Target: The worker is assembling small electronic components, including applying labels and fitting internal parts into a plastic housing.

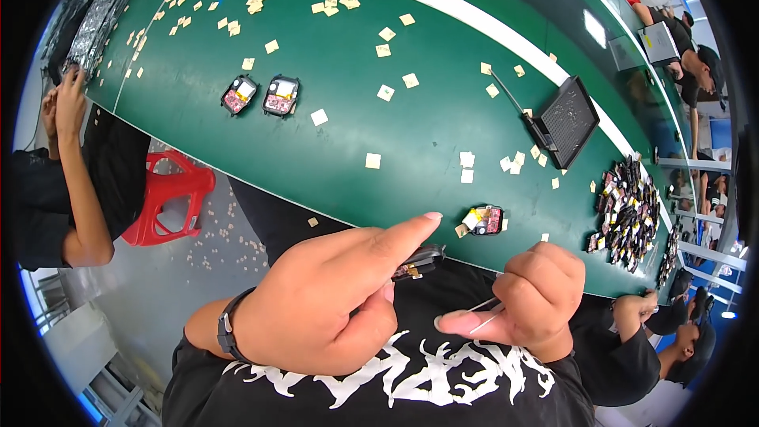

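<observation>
My left hand [332,296] grips a small dark electronic module [419,261] above my lap, just off the green desk [395,122] edge, index finger stretched out. My right hand [530,292] is clenched around thin metal tweezers [484,306]. Beyond it, a similar red-and-black module [484,220] lies on the desk.
</observation>
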The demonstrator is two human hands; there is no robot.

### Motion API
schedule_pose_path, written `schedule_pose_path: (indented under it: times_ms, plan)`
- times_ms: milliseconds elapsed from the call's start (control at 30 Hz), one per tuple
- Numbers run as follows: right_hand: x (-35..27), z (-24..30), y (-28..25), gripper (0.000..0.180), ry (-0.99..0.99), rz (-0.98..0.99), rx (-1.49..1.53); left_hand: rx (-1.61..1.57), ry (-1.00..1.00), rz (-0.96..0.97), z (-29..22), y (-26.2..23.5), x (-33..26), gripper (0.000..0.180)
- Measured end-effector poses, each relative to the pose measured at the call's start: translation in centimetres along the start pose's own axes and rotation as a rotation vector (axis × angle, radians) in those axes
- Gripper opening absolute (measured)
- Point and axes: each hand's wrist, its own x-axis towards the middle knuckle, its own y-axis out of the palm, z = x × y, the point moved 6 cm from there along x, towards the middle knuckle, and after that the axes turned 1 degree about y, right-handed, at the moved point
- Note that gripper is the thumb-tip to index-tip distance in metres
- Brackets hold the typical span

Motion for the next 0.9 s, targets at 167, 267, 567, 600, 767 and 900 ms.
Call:
schedule_pose_path:
  times_ms: [167, 267, 567, 600, 767, 900]
  plan:
    - [0.5, 0.1, 0.2, 0.032, -0.065, 0.008, 0.066, -0.073, -0.035, 0.002, 0.5, 0.3, -0.6, 0.056]
    - [0.9, 0.9, -0.1, 0.028, -0.099, 0.008, 0.025, -0.116, -0.054, 0.018, 0.7, 0.3, -0.6, 0.052]
    - [2.2, 2.7, 0.1, 0.016, -0.278, 0.067, -0.254, -0.138, -0.054, 0.067, 1.7, 0.4, -0.5, 0.045]
    - [2.2, 2.9, 0.2, 0.015, -0.295, 0.089, -0.261, -0.138, -0.046, 0.068, 1.6, 0.3, -0.5, 0.045]
    - [2.4, 3.1, 0.6, 0.014, -0.303, 0.042, -0.166, -0.211, -0.059, 0.092, 1.7, 0.4, -0.3, 0.047]
    - [2.6, 3.3, 0.9, 0.022, -0.269, 0.023, -0.028, -0.235, -0.06, 0.109, 1.9, 0.3, -0.1, 0.047]
